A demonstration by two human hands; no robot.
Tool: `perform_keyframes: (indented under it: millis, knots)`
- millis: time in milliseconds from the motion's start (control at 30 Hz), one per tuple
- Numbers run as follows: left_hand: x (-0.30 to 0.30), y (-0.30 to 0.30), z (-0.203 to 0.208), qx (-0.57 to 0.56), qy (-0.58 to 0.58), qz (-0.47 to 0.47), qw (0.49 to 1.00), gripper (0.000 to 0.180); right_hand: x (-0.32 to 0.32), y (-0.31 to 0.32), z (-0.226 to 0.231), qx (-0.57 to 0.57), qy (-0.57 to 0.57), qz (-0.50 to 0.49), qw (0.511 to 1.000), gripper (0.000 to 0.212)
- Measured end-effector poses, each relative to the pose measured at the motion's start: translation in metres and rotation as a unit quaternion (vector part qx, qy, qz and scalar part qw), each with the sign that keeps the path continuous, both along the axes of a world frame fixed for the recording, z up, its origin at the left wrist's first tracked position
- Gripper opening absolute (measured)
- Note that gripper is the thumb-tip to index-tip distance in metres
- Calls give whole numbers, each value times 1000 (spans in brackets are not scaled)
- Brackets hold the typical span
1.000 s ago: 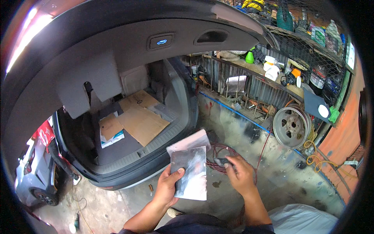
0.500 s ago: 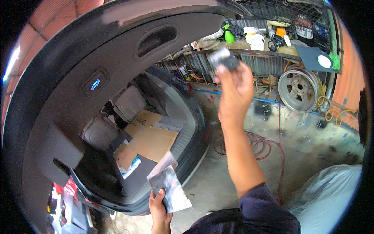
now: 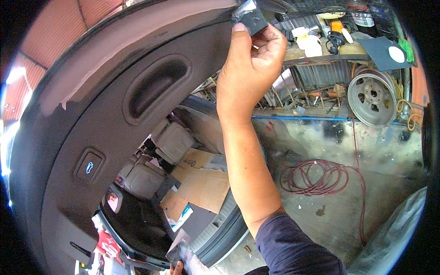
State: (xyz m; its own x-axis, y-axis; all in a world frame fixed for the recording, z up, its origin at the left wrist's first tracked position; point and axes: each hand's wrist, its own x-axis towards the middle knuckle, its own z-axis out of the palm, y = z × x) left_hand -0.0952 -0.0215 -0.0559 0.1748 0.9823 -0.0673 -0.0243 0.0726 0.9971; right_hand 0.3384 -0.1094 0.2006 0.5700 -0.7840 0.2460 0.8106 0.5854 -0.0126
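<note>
My right hand (image 3: 250,68) is raised to the lower edge of the lifted tailgate (image 3: 110,123), its fingers pinching a dark, square putty spreader (image 3: 253,19). Pale grey paste lies on the spreader's upper edge. Close by, a pinkish-grey filler patch (image 3: 133,39) runs along the tailgate's outer rim; whether the spreader touches it I cannot tell. Low in the picture, my left hand (image 3: 176,268) grips a thin, flat mixing board (image 3: 190,259) smeared with grey. Only the fingertips of that hand show.
Cardboard sheets (image 3: 201,183) cover the car's cargo floor behind folded seats. Bottles and tools crowd a shelf (image 3: 298,57) at the back right, above a bare wheel rim (image 3: 372,98). A coiled red hose (image 3: 316,176) lies on the concrete. Plastic sheeting (image 3: 394,233) hangs at lower right.
My right hand has gone up and left with the spreader to the tailgate's edge. The left hand and board have sunk toward the lower rim of the picture. The whole view has shifted.
</note>
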Motion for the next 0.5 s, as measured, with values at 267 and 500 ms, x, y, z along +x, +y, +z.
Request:
perform_keyframes:
  millis: [267,500]
  knots:
    - [-3,15,-4,-3,-12,29,1000,43,10,7,15,28,18,-40,999,20]
    - [-2,8,9,-20,47,78,996,49,-34,38,25,66,-54,-15,996,26]
